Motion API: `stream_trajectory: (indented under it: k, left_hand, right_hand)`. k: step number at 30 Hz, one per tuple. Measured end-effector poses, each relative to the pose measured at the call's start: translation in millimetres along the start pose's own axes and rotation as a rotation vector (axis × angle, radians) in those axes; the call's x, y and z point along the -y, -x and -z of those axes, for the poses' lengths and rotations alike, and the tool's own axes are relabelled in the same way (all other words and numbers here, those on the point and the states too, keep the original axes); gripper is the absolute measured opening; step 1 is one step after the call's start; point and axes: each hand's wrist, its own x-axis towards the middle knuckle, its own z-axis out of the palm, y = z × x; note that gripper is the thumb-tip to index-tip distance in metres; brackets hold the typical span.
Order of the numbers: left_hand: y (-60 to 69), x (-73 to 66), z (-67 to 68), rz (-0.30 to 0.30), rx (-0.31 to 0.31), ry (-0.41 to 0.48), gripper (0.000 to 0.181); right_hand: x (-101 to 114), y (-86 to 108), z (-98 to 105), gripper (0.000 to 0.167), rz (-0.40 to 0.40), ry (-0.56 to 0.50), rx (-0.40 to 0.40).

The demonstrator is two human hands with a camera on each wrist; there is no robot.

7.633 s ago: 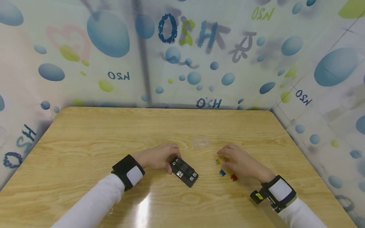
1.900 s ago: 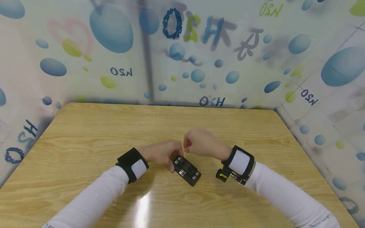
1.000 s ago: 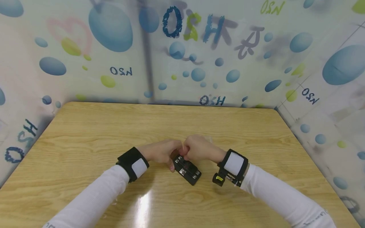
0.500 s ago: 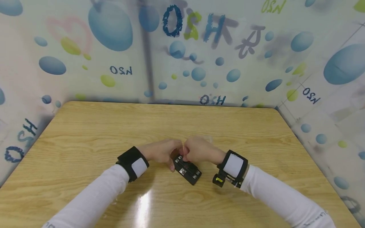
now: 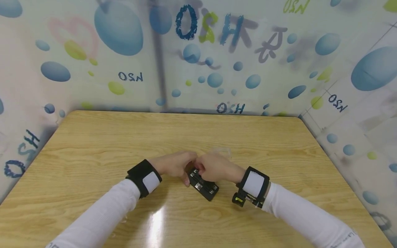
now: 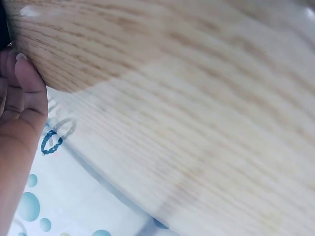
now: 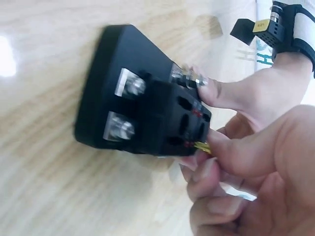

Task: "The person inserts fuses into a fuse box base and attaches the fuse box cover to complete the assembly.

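The black block (image 5: 204,188) lies near the middle of the desk (image 5: 93,148), slanting from far left to near right, well apart from the left, right and far edges. The grip of the left hand (image 5: 175,164) curls round its far-left end. The grip of the right hand (image 5: 218,167) pinches a small yellow piece (image 7: 202,146) at the block's raised part; how deep it sits I cannot tell. A clear piece (image 5: 225,151), partly hidden, lies just beyond that hand. Wood stretches widely left and right of both arms; the patterned wall (image 5: 263,20) rises just beyond the far edge.
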Motion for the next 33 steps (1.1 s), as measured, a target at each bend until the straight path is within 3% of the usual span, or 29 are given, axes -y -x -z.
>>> stream_trajectory:
  k: [7, 14, 21, 24, 26, 30, 33]
  left_hand:
    - [0.1, 0.1, 0.3, -0.003, -0.002, -0.008, 0.057]
    - [1.7, 0.7, 2.2, -0.006, -0.001, -0.022, 0.057]
    - [1.3, 1.6, 1.3, -0.011, -0.010, -0.026, 0.056]
    - [0.2, 1.6, 0.1, -0.005, -0.001, -0.034, 0.054]
    - [-0.5, 1.5, -0.4, 0.003, 0.007, -0.031, 0.052]
    - [-0.9, 1.7, -0.5, -0.018, 0.003, -0.033, 0.049]
    - [-1.2, 2.9, -0.7, -0.030, -0.004, -0.040, 0.049]
  right_hand:
    - [-0.2, 5.6, -8.5, 0.013, -0.010, -0.026, -0.054]
    - [5.6, 4.2, -14.8, 0.011, 0.000, 0.115, -0.115]
    - [5.8, 3.2, -17.0, 0.014, 0.005, 0.164, -0.110]
    - [6.2, 6.4, -21.1, 0.016, 0.006, 0.264, -0.116]
    - [7.8, 9.9, -26.4, 0.021, 0.009, 0.388, -0.143]
    - [13.3, 16.4, -38.6, 0.031, 0.044, 0.684, -0.280]
    - [14.1, 17.5, -43.6, 0.032, 0.058, 0.752, -0.364]
